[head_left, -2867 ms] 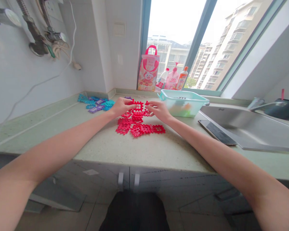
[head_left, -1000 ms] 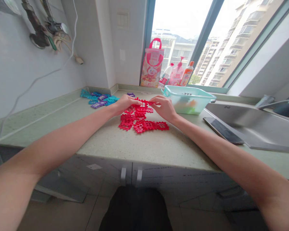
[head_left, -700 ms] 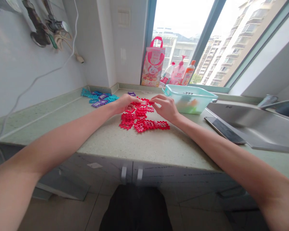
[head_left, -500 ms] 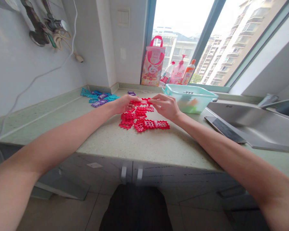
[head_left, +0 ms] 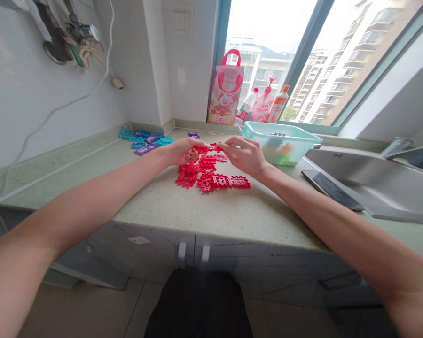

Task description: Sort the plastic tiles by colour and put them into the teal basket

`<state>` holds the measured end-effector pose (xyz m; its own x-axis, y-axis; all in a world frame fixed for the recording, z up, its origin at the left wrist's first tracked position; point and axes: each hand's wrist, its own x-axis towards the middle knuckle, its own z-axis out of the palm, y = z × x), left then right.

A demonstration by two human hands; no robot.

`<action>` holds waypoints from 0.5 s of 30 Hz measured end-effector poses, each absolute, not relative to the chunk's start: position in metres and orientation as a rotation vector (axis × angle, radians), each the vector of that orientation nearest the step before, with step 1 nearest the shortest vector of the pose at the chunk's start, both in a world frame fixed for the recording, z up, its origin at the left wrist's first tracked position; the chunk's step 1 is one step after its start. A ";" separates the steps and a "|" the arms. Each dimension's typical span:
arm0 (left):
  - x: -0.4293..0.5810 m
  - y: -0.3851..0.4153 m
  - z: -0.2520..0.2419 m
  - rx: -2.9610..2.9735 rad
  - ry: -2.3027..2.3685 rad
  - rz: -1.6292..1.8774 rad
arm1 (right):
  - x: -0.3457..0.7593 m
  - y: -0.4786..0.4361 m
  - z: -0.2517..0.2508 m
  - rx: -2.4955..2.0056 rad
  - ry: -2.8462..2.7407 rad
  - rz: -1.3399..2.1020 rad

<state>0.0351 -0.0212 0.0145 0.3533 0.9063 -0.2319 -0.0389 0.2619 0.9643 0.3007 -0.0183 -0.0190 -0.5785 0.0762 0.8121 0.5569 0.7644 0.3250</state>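
Observation:
Both hands meet over a pile of red interlocking plastic tiles on the pale green counter. My left hand pinches the left side of a red tile piece held just above the pile. My right hand pinches the same piece from the right, fingers curled. Several red tiles lie flat below, some joined in a row toward the right.
Blue and purple tiles lie at the back left by the wall. A teal plastic basin stands behind my right hand. A steel sink with a dark phone on its rim is at the right. A bag and bottles line the window sill.
The red piece, held upright at first, now lies flatter and lower between both hands. The hands have closed in slightly; the view has shifted a little.

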 end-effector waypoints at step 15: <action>0.034 -0.022 0.023 1.157 1.057 0.812 | 0.285 -0.028 -0.022 -0.606 -2.103 -0.336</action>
